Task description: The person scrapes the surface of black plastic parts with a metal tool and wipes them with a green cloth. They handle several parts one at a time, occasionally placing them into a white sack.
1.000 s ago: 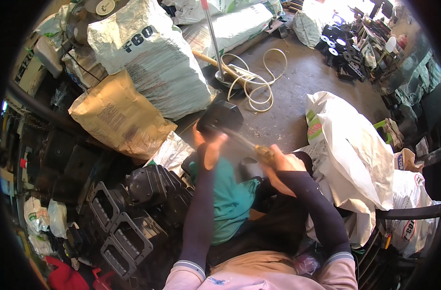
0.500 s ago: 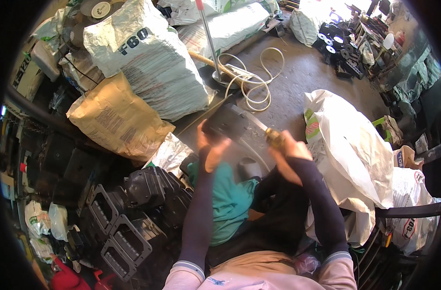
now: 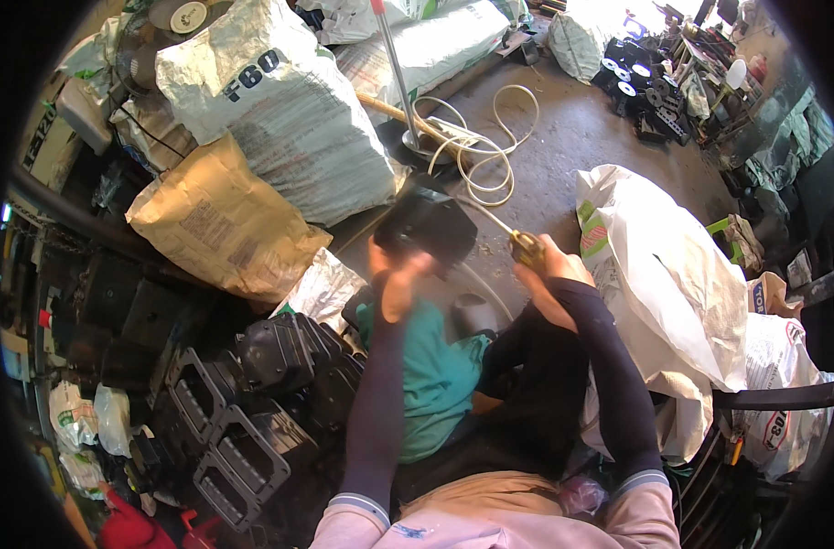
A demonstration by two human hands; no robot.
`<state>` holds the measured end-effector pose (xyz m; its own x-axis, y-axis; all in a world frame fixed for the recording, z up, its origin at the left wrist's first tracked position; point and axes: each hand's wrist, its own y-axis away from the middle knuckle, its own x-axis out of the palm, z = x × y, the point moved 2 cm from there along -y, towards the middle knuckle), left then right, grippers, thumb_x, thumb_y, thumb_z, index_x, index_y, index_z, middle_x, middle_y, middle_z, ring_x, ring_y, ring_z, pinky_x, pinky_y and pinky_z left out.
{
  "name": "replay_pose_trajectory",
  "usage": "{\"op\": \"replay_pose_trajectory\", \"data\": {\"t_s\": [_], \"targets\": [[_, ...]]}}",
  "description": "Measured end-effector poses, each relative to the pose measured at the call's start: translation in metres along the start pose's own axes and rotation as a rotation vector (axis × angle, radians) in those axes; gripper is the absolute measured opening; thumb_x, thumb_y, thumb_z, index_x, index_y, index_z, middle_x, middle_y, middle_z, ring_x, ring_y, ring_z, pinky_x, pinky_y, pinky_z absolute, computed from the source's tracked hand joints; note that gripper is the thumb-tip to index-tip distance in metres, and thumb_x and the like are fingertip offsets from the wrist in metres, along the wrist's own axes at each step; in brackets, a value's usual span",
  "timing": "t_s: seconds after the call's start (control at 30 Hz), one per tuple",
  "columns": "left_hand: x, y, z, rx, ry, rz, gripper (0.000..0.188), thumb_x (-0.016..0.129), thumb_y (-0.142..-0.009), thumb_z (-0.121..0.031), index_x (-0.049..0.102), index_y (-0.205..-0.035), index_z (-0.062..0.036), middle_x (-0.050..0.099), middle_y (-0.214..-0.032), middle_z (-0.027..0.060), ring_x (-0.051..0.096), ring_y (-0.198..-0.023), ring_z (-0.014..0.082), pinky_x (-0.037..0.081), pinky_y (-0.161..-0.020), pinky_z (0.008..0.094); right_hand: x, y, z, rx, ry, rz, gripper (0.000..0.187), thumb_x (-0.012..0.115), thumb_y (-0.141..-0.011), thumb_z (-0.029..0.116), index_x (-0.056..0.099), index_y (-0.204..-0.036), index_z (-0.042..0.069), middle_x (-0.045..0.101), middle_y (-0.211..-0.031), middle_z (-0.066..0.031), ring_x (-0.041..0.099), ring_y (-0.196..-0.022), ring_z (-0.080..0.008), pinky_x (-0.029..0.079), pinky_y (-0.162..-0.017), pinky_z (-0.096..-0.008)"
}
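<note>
Sacks crowd the concrete floor (image 3: 563, 146); left hand (image 3: 394, 274) grips a black box (image 3: 428, 224), right hand (image 3: 552, 267) is closed around a yellow-handled tool (image 3: 525, 245).

black plastic part (image 3: 426, 224): boxy, dark, matte casing, somewhat motion-blurred; raised in the air above the person's lap and the concrete floor, tilted, its broad face turned up toward the camera; gripped from beneath by the left hand (image 3: 397, 279), whose fingers close on its lower edge.

screwdriver (image 3: 513, 233): slim pale metal shaft with a yellowish handle; handle enclosed in the right hand (image 3: 554, 270); shaft slants up and to the left, its tip meeting the right side of the black plastic part; exact point of contact is not clear.
</note>
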<state>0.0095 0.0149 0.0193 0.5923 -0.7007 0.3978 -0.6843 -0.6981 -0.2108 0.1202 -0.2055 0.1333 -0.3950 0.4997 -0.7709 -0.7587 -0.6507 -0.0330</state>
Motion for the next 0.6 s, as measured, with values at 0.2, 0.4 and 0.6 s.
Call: {"op": "replay_pose_trajectory", "data": {"t_s": [0.2,0.4,0.6], "targets": [[-0.026,-0.008,0.014,-0.057,0.339,-0.226,0.046,0.064,-0.083,-0.001,0.053,-0.128,-0.0016,0.062,-0.112,0.0088,0.063,-0.095,0.0191,0.052,-0.085,0.0305,0.018,0.039,-0.019,0.114,0.023,0.267,0.035,0.065,-0.090,0.031,0.053,-0.110,0.005,0.066,-0.084,-0.0276,0.065,-0.083,-0.0478,0.051,-0.072,-0.0503],[-0.038,-0.012,0.035,-0.181,0.258,-0.400,0.052,0.069,-0.083,-0.006,0.050,-0.131,0.0016,0.060,-0.118,0.0103,0.059,-0.104,0.0209,0.048,-0.092,0.0310,0.048,0.058,0.020,-0.023,0.074,0.310,0.039,0.065,-0.090,0.033,0.049,-0.114,0.007,0.068,-0.082,-0.0250,0.066,-0.079,-0.0468,0.052,-0.070,-0.0538],[-0.026,-0.006,0.026,-0.079,0.124,-0.454,0.066,0.073,-0.081,-0.007,0.043,-0.139,0.0027,0.055,-0.129,0.0128,0.056,-0.112,0.0212,0.045,-0.098,0.0313,0.035,0.041,0.024,0.020,0.034,0.110,0.039,0.066,-0.089,0.031,0.049,-0.114,0.007,0.068,-0.081,-0.0251,0.065,-0.078,-0.0473,0.051,-0.072,-0.0532]]}}
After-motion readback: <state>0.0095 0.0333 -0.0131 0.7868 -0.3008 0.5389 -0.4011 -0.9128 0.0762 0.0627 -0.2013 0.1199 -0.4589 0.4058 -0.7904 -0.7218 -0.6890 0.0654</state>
